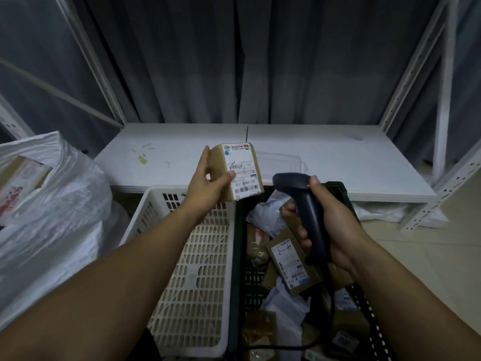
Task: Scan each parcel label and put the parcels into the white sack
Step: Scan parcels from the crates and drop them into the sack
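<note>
**Parcel raised, scan not yet certain**

Head view: the left hand pinches a small brown cardboard parcel with a white label above the cream slotted basket. The right hand grips a dark handheld scanner. The thumb seems to overlap the label, so a read could fail. The white plastic sack waits at left.

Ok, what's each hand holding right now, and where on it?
The left hand holds a small cardboard parcel by its left side, thumb on its label. The right hand grips the barcode scanner round its handle.
</note>
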